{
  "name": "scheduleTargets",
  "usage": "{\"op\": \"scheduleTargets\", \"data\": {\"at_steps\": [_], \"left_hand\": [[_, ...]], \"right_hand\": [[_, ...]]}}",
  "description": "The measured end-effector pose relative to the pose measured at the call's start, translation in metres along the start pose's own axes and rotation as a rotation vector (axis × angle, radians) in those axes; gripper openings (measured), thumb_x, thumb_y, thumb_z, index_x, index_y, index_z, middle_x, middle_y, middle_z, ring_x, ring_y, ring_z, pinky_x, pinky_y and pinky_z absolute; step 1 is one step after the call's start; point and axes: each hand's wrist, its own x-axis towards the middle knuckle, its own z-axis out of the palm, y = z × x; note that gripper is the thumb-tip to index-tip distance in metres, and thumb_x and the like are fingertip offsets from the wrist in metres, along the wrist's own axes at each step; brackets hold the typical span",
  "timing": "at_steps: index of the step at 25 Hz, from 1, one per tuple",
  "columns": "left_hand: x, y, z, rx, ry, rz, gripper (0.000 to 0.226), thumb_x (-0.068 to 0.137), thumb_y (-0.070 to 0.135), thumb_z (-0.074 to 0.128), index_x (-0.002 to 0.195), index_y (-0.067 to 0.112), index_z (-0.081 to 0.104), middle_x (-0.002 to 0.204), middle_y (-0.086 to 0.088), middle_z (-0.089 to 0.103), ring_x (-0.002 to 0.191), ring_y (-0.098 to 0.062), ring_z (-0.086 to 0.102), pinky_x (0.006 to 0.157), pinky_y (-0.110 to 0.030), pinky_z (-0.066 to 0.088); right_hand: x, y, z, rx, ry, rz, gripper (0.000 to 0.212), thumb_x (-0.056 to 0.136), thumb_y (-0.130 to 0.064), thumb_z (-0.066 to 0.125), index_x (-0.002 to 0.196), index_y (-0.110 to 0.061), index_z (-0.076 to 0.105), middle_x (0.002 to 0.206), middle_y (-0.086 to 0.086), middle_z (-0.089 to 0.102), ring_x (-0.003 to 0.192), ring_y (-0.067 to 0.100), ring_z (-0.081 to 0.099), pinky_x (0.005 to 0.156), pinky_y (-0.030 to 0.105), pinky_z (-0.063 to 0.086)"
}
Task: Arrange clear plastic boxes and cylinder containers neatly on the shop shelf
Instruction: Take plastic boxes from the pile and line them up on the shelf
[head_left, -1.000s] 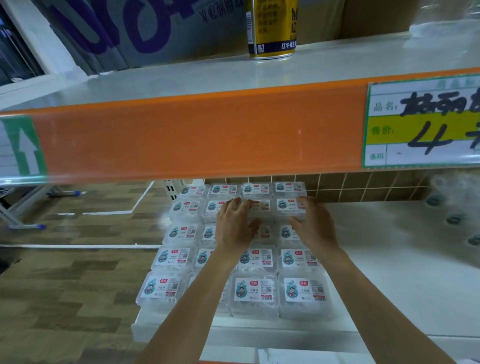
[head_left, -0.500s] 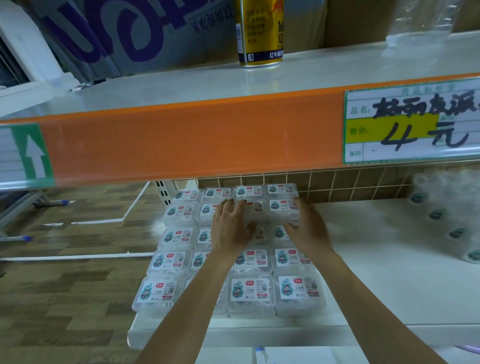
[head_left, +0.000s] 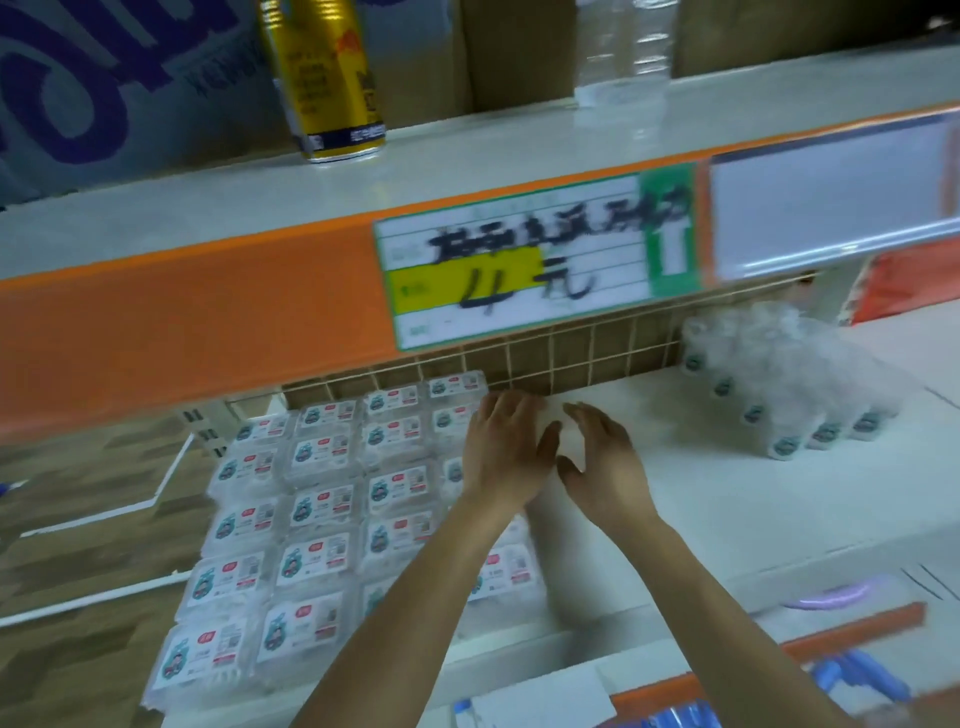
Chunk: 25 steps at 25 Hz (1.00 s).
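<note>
there, boxes (head_left: 332, 519) lie left of the right fingers (head_left: 587, 415)

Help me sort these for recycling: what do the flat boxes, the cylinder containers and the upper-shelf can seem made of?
Flat boxes: probably thin clear plastic, glossy; see-through around their paper-like labels. Cylinder containers: clear plastic too by the look, pale with glints, though blurred. Can: likely metal, shiny gold printed wall, bright rim at its base.

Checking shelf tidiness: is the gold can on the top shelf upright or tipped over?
Upright. The gold can stands on its base on the top shelf; its top is cut off by the frame.
</note>
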Motion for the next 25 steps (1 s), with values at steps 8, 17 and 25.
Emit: {"op": "scheduleTargets", "data": {"at_steps": [8, 17, 25], "left_hand": [[0.023, 0.152, 0.082, -0.004, -0.118, 0.265, 0.027, 0.085, 0.038, 0.057, 0.102, 0.019, 0.067, 0.1, 0.0, 0.067, 0.1, -0.023, 0.058, 0.08, -0.034, 0.049], [0.009, 0.337, 0.182, -0.21, -0.163, 0.41, 0.031, 0.081, 0.033, 0.059, 0.105, 0.015, 0.067, 0.106, -0.003, 0.067, 0.105, -0.025, 0.055, 0.088, -0.033, 0.045], [0.006, 0.449, 0.257, -0.279, -0.269, 0.5, 0.032, 0.081, 0.029, 0.059, 0.109, 0.014, 0.066, 0.104, -0.007, 0.067, 0.098, -0.03, 0.059, 0.085, -0.035, 0.047]], "right_hand": [[-0.026, 0.111, -0.118, -0.033, 0.143, 0.184, 0.056, 0.078, -0.009, 0.065, 0.131, -0.012, 0.047, 0.133, 0.005, 0.051, 0.121, 0.026, 0.045, 0.093, 0.024, 0.033], [-0.081, 0.259, -0.255, -0.133, 0.255, 0.327, 0.057, 0.074, -0.005, 0.067, 0.129, -0.009, 0.051, 0.137, 0.01, 0.048, 0.125, 0.027, 0.045, 0.102, 0.027, 0.03], [-0.115, 0.346, -0.335, -0.233, 0.343, 0.418, 0.048, 0.075, -0.007, 0.067, 0.122, -0.009, 0.055, 0.125, 0.01, 0.057, 0.117, 0.028, 0.049, 0.096, 0.029, 0.035]]}}
